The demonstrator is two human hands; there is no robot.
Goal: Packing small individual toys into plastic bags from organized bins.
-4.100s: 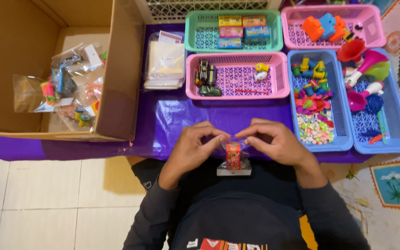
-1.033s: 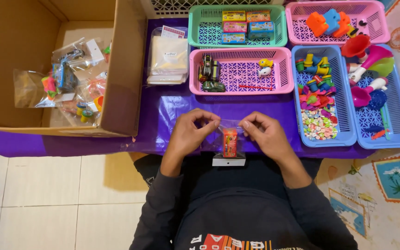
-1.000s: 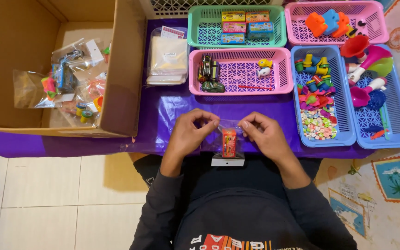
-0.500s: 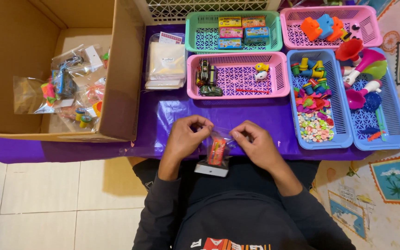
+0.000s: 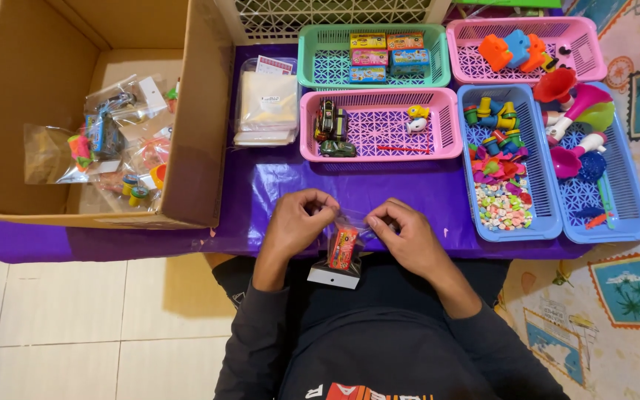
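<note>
Left hand (image 5: 298,222) and right hand (image 5: 401,235) meet at the near edge of the purple table (image 5: 409,189), both pinched narrow on the top corners of a small clear bag (image 5: 346,241) that hangs between them, over the lap. Inside the bag: an orange-red toy (image 5: 344,247), w/ a small white-and-dark card or box (image 5: 335,275) at the bottom edge — cannot tell if it sits inside the bag or just below it. Fingertips of both hands grip the bag mouth; whether the mouth is sealed or open cannot be told. Far left of the hands: a cardboard box (image 5: 201,111) holding several filled bags (image 5: 112,148) of mixed small toys. Just right of the box, a stack of empty clear bags (image 5: 267,107). Far of the hands, a pink basket (image 5: 379,126) w/ toy cars; beyond it a green basket (image 5: 373,55) w/ small printed boxes. Right side: two blue baskets (image 5: 509,159) w/ whistles, beads, funnels etc., and a second pink basket (image 5: 524,48) w/ chunky plastic toys. Progress, as a judgement: several bags are done and boxed, this one is loaded and at the closing stage — closing and placing in the box remain, and stock in the baskets suggests more bags are left.
</note>
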